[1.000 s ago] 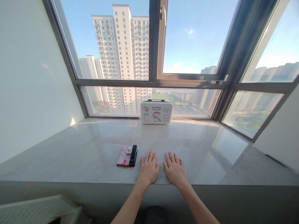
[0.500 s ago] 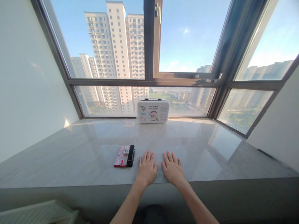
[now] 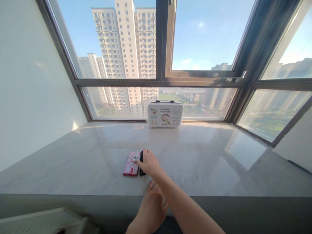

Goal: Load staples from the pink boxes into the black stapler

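My right hand [image 3: 149, 162] reaches across to the left, with its thumb and fingers closed around a black stapler [image 3: 142, 172] lying on the stone sill. Most of the stapler is hidden under the hand. Directly left of it lie several small red-and-white boxes [image 3: 130, 168], side by side and flat. A white one with a dark picture [image 3: 136, 157] sits at the upper right of this group. My left hand [image 3: 154, 200] is lower, at the sill's front edge, partly behind my right forearm. Its fingers are mostly out of sight.
At the back of the sill, a white carry case [image 3: 165, 115] with cartoon prints and a dark handle stands upright against the window [image 3: 122, 102]. A white wall [image 3: 36, 97] rises on the left. Below the sill, a pale slatted object [image 3: 46, 222] is at the lower left.
Both hands were lying flat on the sill. My right hand has moved left onto the stapler and closed around it. My left hand has drawn back to the front edge.
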`<state>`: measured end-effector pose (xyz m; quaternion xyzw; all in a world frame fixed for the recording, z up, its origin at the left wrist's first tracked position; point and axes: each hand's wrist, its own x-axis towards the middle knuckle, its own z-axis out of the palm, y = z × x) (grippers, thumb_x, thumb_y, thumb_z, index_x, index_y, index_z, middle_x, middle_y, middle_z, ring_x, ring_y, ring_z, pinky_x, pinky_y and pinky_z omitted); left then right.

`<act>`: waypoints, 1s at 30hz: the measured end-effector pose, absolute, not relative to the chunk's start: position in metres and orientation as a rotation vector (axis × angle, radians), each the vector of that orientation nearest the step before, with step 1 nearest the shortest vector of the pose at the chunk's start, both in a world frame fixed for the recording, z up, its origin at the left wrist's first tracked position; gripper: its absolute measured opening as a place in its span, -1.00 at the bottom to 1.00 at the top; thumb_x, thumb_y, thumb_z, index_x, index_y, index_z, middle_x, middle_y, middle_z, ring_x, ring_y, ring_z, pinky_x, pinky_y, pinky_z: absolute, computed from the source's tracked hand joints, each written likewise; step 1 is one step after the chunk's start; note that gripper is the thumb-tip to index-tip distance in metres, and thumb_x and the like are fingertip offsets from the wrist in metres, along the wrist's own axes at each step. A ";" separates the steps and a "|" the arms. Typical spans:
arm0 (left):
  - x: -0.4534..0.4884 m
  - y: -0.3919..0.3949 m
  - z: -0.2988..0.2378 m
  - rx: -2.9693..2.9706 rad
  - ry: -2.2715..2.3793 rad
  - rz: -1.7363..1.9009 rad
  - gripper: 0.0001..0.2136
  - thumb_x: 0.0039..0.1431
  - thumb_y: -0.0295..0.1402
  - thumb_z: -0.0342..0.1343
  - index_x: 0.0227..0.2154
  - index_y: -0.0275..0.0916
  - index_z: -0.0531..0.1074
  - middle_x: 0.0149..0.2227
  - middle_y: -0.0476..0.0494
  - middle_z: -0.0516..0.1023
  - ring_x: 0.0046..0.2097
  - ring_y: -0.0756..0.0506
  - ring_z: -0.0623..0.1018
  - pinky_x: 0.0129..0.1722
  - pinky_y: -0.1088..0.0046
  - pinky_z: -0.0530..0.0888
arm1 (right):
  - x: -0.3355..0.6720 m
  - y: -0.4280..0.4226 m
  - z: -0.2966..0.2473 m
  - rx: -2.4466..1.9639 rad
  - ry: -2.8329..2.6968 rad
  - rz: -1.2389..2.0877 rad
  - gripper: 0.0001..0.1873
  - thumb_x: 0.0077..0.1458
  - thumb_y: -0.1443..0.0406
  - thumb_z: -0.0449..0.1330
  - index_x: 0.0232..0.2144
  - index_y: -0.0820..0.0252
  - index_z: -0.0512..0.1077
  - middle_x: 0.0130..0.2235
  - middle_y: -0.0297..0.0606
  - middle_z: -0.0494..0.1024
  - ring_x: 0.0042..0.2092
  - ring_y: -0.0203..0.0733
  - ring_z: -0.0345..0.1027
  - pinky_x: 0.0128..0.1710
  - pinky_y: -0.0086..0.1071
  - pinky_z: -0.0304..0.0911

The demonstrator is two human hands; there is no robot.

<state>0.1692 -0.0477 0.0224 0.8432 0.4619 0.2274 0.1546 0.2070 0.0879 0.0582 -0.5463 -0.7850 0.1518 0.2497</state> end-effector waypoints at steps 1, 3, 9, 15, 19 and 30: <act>0.166 -0.050 0.027 2.352 1.294 0.693 -0.55 0.24 -0.36 0.01 0.19 -0.02 0.34 0.20 -0.09 0.44 0.23 -0.22 0.38 0.31 0.07 0.16 | 0.216 0.090 0.058 -1.474 -2.153 0.414 -0.48 0.06 0.12 0.23 0.06 0.15 0.36 -0.02 -0.08 0.45 -0.04 0.04 0.33 -0.11 -0.23 0.27; 0.162 -0.048 0.036 2.196 1.264 0.795 -0.69 0.31 -0.31 -0.06 0.02 -0.03 0.48 0.04 -0.09 0.57 0.09 -0.18 0.50 0.20 0.18 0.33 | 0.244 0.090 0.057 -1.446 -2.183 0.413 -0.45 0.03 0.24 0.23 0.12 0.06 0.34 -0.02 -0.15 0.47 -0.01 0.00 0.33 -0.05 -0.25 0.24; 0.174 -0.009 0.034 2.221 1.478 0.911 -0.73 0.31 -0.24 -0.02 -0.01 -0.06 0.47 0.00 -0.12 0.52 0.04 -0.19 0.47 0.03 0.23 0.41 | 0.341 0.061 0.054 -1.485 -2.110 0.347 -0.40 0.08 0.46 0.04 0.14 -0.09 0.35 0.07 -0.28 0.47 0.14 -0.11 0.26 0.27 -0.10 -0.08; 0.199 0.007 0.020 2.540 1.442 0.735 -0.55 0.29 -0.19 0.02 0.23 0.02 0.24 0.31 -0.11 0.24 0.30 -0.24 0.23 0.24 0.09 0.21 | 0.357 0.046 0.045 -1.493 -1.889 0.265 -0.58 0.12 0.29 0.16 0.05 -0.04 0.45 0.09 -0.26 0.48 0.17 -0.06 0.25 0.33 0.01 -0.25; 0.197 0.012 0.016 2.572 1.493 0.725 -0.56 0.34 -0.18 -0.05 0.26 0.02 0.19 0.31 -0.09 0.24 0.31 -0.23 0.23 0.28 0.08 0.17 | 0.344 0.054 0.051 -1.506 -1.688 0.351 -0.62 0.12 0.23 0.16 0.01 0.04 0.48 0.03 -0.23 0.53 0.05 -0.07 0.36 0.28 -0.10 -0.04; 0.190 0.020 0.009 2.547 1.621 0.736 -0.53 0.35 -0.14 -0.10 0.27 -0.09 0.14 0.36 -0.16 0.15 0.35 -0.20 0.17 0.32 0.09 0.09 | 0.414 0.071 0.020 -1.016 -0.538 1.083 -0.58 0.12 0.01 -0.05 -0.10 0.12 0.29 0.03 -0.11 0.52 0.07 -0.03 0.42 -0.06 -0.15 0.45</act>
